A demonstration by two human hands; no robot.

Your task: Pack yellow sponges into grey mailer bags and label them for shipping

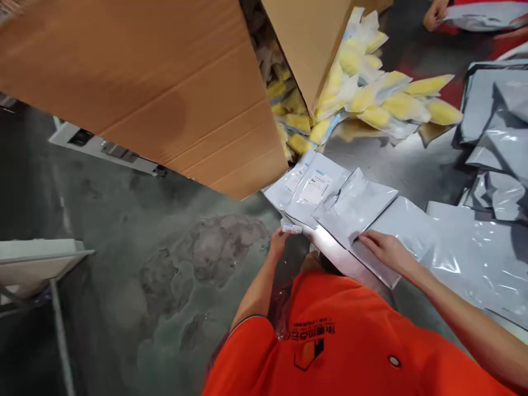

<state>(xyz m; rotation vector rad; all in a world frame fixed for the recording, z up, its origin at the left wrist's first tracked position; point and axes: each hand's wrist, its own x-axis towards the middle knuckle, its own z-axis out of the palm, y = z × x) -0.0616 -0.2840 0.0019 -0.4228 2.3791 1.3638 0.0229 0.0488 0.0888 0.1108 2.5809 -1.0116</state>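
The grey plastic bag (357, 203) lies on the metal table (421, 173), between the two hands but nearer to the right. The right hand (383, 250) is nearly closed, pinching the bag's near edge. The left hand (278, 243), also nearly closed, holds a small white label (292, 227). Beyond are yellow packets (383, 104); a large cardboard box (165, 82) hides part of the view.
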